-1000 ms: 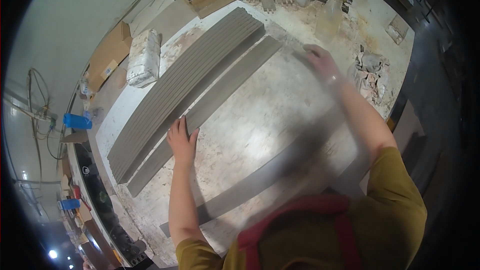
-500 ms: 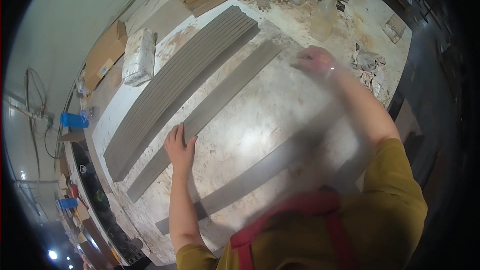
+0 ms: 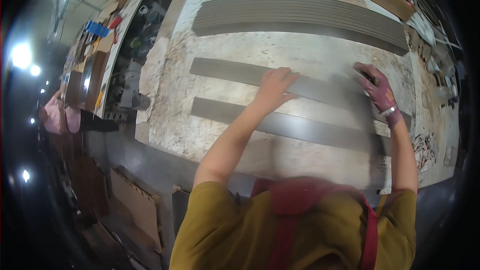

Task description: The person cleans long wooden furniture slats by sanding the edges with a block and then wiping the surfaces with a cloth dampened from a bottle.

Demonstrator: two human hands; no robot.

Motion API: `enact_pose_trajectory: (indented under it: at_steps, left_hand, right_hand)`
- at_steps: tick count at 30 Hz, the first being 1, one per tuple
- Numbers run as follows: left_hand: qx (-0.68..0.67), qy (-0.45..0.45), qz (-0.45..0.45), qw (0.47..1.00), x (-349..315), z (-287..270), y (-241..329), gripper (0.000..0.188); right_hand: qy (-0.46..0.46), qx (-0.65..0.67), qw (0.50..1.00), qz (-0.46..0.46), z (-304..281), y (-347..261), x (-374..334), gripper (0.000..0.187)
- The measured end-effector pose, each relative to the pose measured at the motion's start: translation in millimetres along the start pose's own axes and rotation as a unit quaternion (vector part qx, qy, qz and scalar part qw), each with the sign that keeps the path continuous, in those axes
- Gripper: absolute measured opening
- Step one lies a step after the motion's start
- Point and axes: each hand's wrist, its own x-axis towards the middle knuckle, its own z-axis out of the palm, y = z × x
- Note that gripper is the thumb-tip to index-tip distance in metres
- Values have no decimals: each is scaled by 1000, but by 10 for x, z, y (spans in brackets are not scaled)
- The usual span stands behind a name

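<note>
Gray strip (image 3: 225, 70) on the counter (image 3: 170, 130)
The left hand (image 3: 273, 88) lies open on it; the gloved right hand (image 3: 379, 91) is curled, and I can't tell if it's gripping.

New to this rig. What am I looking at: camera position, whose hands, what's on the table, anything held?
No robot here: one person's own two hands. The view is from a fisheye camera on their head, looking down, so straight edges bend; picture left is their left.

On the stained table lie a stack of grey-brown strips and, nearer the person, an upper strip and a lower strip. The left hand rests on the upper strip, thumb spread. The right hand, apparently gloved, is curled; something dark shows at its fingers, too blurred to identify.
</note>
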Motion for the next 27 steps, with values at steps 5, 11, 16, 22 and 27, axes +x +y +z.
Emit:
enact_pose_trajectory:
  at_steps: [5, 11, 16, 22, 27]
  left_hand:
    - [-30, -113, -36, 992, 47, 102, 224, 64]
    - [-142, -118, -43, 982, -91, -580, 108, 81]
    - [-631, -224, 82, 738, 176, -52, -176, 46]
    - [-226, -97, -101, 964, -193, -325, -52, 61]
    - [-48, -63, -30, 996, -243, -80, -96, 63]
  right_hand:
    - [-131, -97, 975, -151, 1256, -791, 1059, 35]
    - [-237, -172, 916, -275, 2878, -1594, 1656, 30]
    - [-329, -283, 841, -324, 3724, -1799, 1715, 20]
    - [-290, -460, 780, -310, 3675, -1947, 2144, 23]
    - [-211, -302, 898, -241, 2881, -1634, 2285, 31]
